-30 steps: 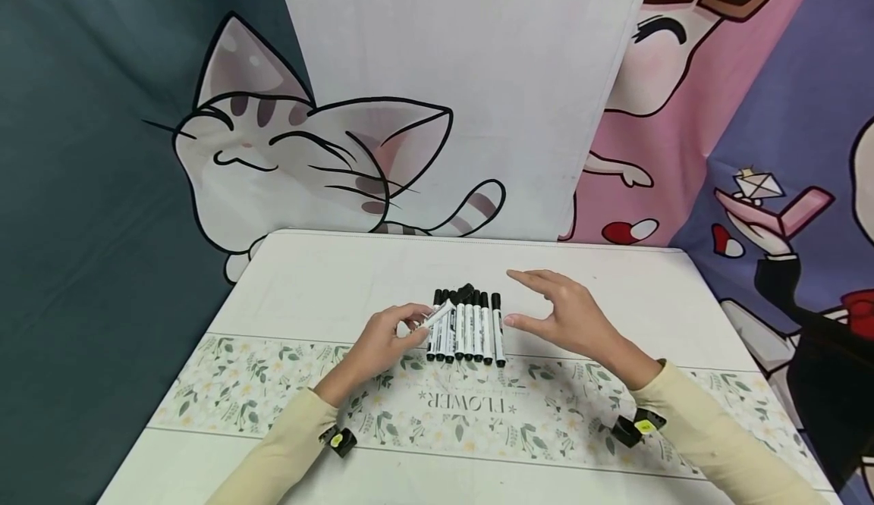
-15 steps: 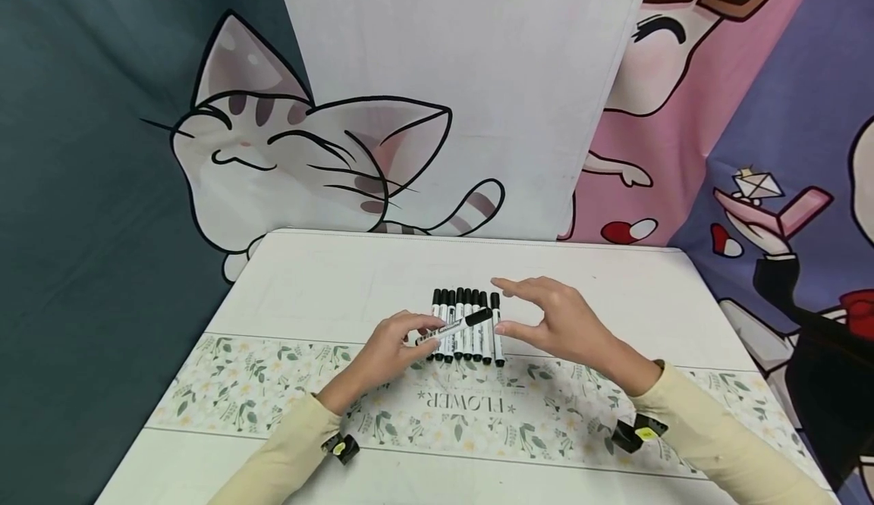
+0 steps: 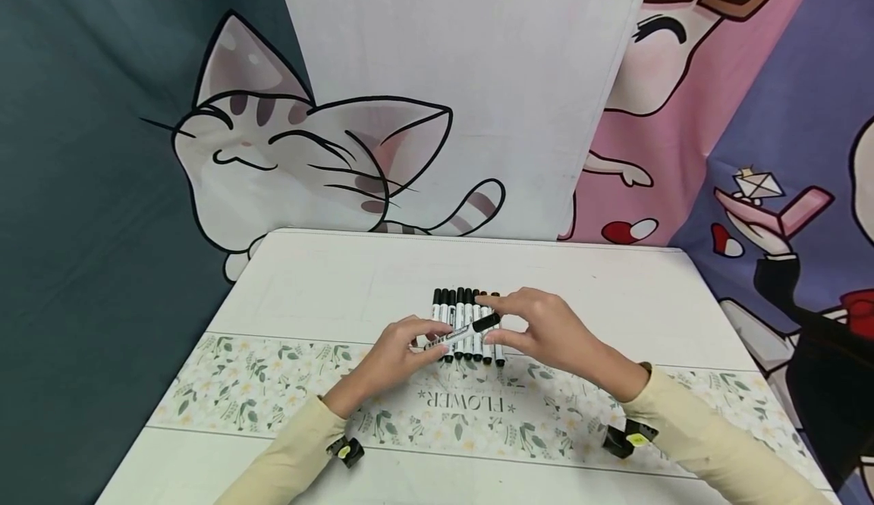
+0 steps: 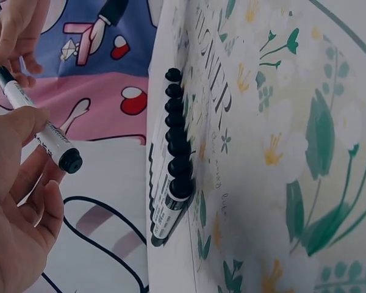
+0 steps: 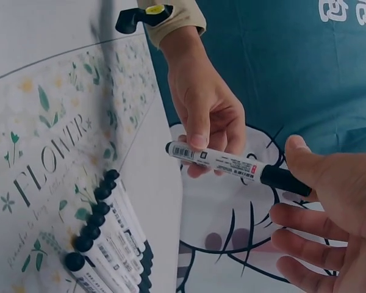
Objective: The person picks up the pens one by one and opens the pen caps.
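My left hand [image 3: 403, 346] pinches a white marker [image 5: 226, 162] by its rear part between thumb and fingers. Its black cap [image 3: 486, 323] points right, and the marker is tilted above the others. Around that cap, my right hand [image 3: 546, 330] is spread, thumb below and index finger above in the head view. In the right wrist view the cap end lies between the right thumb [image 5: 302, 162] and the loosely bent fingers. Beneath both hands, several white markers [image 3: 467, 346] lie side by side on the table, black caps facing away; the hands partly cover them.
A white table mat [image 3: 328, 277] with a flower-print band [image 3: 471, 421] covers the table. Behind its far edge hangs a cloth backdrop [image 3: 471, 50] with cartoon drawings. Each sleeve carries a small black camera, one at the left wrist [image 3: 346, 451].
The marker in the left hand has swung from steep to slanting, its cap now pointing right. The right hand has moved left and down to the cap, its fingers drawing nearer.
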{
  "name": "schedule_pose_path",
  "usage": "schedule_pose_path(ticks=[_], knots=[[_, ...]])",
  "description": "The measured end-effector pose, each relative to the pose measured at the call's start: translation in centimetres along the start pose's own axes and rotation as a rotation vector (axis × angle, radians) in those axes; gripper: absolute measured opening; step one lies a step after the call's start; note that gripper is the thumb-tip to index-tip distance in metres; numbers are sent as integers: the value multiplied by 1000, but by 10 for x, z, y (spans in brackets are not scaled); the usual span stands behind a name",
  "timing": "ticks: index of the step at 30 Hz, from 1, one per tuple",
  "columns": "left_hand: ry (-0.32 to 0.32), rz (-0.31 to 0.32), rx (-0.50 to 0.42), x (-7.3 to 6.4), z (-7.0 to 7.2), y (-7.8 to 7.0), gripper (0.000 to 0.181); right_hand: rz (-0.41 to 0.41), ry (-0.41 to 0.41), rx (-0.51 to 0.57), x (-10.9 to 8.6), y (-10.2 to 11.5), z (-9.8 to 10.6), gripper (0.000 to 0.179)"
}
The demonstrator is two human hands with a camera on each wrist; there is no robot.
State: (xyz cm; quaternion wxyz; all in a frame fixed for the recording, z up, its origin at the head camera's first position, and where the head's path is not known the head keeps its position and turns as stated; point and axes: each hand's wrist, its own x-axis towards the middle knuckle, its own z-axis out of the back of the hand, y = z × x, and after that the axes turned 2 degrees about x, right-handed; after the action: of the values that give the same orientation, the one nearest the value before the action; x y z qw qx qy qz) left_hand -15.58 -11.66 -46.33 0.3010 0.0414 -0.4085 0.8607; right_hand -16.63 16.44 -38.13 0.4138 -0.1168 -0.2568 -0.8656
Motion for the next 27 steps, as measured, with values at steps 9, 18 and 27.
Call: schedule_pose_path(ticks=[9, 18, 27], knots=[[20, 22, -19, 0, -4, 3, 33, 37, -19, -1, 0, -1, -9, 34], [-37, -47, 17, 2, -12, 0, 36, 10, -56, -20, 2, 3, -10, 24], [-186, -141, 57, 3, -19, -1, 34, -29, -72, 28, 1, 12, -11, 19]])
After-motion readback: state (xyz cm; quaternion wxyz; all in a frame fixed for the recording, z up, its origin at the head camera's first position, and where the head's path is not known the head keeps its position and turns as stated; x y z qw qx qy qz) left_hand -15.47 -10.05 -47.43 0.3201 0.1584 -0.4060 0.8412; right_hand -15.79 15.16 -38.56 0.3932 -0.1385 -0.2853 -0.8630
